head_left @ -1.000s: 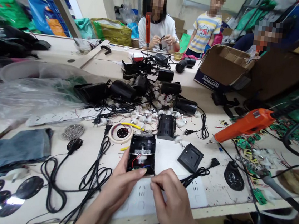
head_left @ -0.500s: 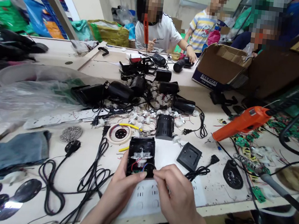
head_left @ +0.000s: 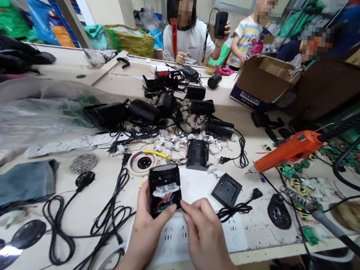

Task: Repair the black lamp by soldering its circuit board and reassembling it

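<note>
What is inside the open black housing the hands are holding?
Inside the black housing sit a whitish part, red and blue wires, and a green circuit board. The left hand and right hand cover its lower edge; anything deeper is hidden.

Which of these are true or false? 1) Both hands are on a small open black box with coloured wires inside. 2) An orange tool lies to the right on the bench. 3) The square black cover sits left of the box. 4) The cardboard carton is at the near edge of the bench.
1) True: the left hand holds the open black box and the right hand has its fingertips at the box's lower right corner.
2) True: the orange tool lies to the right.
3) False: the square black cover lies right of the box.
4) False: the cardboard carton stands at the far side of the bench, near the other people.
</note>
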`<state>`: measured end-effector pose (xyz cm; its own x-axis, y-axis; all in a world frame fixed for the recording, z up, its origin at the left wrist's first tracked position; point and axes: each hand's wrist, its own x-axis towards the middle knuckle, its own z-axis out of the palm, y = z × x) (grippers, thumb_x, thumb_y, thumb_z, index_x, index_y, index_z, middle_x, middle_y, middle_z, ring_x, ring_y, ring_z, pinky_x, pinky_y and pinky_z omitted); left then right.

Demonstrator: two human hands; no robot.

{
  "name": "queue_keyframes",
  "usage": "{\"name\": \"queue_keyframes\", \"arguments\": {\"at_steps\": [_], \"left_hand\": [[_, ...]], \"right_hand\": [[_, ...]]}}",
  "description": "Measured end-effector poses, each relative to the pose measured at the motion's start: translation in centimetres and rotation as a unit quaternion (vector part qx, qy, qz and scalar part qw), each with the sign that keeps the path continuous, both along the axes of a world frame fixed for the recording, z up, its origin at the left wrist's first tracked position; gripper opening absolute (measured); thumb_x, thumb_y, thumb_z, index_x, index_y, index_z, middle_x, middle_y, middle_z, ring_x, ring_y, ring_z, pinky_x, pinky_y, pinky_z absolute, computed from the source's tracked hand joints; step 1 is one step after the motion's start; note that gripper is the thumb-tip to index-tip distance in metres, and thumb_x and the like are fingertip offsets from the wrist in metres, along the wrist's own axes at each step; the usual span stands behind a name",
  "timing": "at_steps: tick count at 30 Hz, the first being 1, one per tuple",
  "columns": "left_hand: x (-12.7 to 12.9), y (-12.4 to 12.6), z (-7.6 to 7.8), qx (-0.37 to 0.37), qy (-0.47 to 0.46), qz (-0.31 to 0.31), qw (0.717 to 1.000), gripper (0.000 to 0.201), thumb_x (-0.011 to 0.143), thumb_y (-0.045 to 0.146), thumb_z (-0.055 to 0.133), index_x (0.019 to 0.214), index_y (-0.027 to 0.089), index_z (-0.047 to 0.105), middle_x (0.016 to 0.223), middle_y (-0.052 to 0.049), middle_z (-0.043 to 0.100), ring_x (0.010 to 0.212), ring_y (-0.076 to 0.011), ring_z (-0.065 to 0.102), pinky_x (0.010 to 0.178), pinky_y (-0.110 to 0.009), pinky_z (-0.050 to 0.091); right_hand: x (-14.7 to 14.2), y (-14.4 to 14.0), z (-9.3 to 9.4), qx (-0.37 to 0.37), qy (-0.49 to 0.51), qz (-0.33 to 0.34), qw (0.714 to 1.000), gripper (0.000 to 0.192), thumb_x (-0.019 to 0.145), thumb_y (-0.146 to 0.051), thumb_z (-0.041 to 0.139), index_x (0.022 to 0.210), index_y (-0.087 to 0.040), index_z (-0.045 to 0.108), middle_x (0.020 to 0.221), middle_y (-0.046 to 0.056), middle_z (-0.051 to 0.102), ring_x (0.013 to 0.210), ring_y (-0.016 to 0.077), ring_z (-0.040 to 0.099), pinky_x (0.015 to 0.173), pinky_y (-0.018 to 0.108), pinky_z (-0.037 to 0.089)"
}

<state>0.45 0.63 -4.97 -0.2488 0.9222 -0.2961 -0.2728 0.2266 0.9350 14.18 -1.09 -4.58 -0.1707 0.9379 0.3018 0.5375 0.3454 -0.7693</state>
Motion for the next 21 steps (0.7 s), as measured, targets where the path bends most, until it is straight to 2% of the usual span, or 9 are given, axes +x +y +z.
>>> {"name": "queue_keyframes", "arguments": {"at_steps": [5,7,10,14,17,21], "left_hand": [[-0.3,0.3,0.2,-0.041,-0.123,-0.024,0.991,0.076,0.069,0.026,0.078,0.135,0.027,0.041,0.113,-0.004,0.065,0.106,-0.0227,0.061,0.100,-0.038,0.045],[-0.2,0.4,0.1,-0.044,-0.137,-0.027,0.989,0.074,0.069,0.025,0.078,0.133,0.026,0.041,0.112,-0.005,0.066,0.103,-0.0221,0.062,0.098,-0.038,0.046],[0.2,0.4,0.0,-0.032,-0.081,-0.010,0.996,0.071,0.070,0.027,0.078,0.132,0.026,0.043,0.121,-0.006,0.063,0.111,-0.0246,0.060,0.102,-0.039,0.044],[1.0,0.3,0.5,0.011,0.037,0.030,0.999,0.071,0.073,0.028,0.077,0.134,0.028,0.040,0.141,-0.006,0.048,0.134,-0.0255,0.043,0.112,-0.035,0.034],[1.5,0.3,0.8,0.029,0.047,0.036,0.998,0.071,0.074,0.028,0.076,0.134,0.028,0.039,0.147,-0.006,0.042,0.139,-0.0254,0.036,0.114,-0.033,0.032],[1.8,0.4,0.7,0.025,0.048,0.027,0.998,0.067,0.076,0.030,0.073,0.133,0.026,0.037,0.139,-0.008,0.046,0.134,-0.0252,0.041,0.115,-0.035,0.030]], "right_hand": [[0.3,0.0,-0.4,0.019,-0.058,0.029,0.998,0.042,0.095,-0.007,0.034,0.127,-0.008,0.062,0.084,0.010,0.053,0.077,0.0212,0.057,0.068,0.034,0.052],[0.3,0.2,-0.3,0.023,-0.055,0.022,0.998,0.041,0.095,-0.008,0.036,0.125,-0.007,0.063,0.083,0.009,0.053,0.076,0.0211,0.057,0.068,0.034,0.052],[0.0,0.7,-0.2,0.029,-0.049,-0.002,0.998,0.038,0.095,-0.011,0.037,0.118,-0.008,0.066,0.081,0.009,0.055,0.074,0.0210,0.058,0.066,0.033,0.051],[-0.4,1.3,-0.3,0.024,-0.022,-0.036,0.999,0.033,0.095,-0.013,0.039,0.105,-0.010,0.070,0.081,0.008,0.061,0.074,0.0199,0.062,0.067,0.031,0.051],[-0.6,1.6,-0.4,0.015,-0.001,-0.049,0.999,0.029,0.093,-0.013,0.042,0.101,-0.014,0.070,0.082,0.007,0.064,0.076,0.0191,0.064,0.068,0.029,0.052],[-0.5,1.9,-0.5,-0.025,0.031,-0.064,0.997,0.023,0.091,-0.017,0.046,0.091,-0.016,0.069,0.080,0.006,0.065,0.074,0.0188,0.064,0.065,0.028,0.052]]}}
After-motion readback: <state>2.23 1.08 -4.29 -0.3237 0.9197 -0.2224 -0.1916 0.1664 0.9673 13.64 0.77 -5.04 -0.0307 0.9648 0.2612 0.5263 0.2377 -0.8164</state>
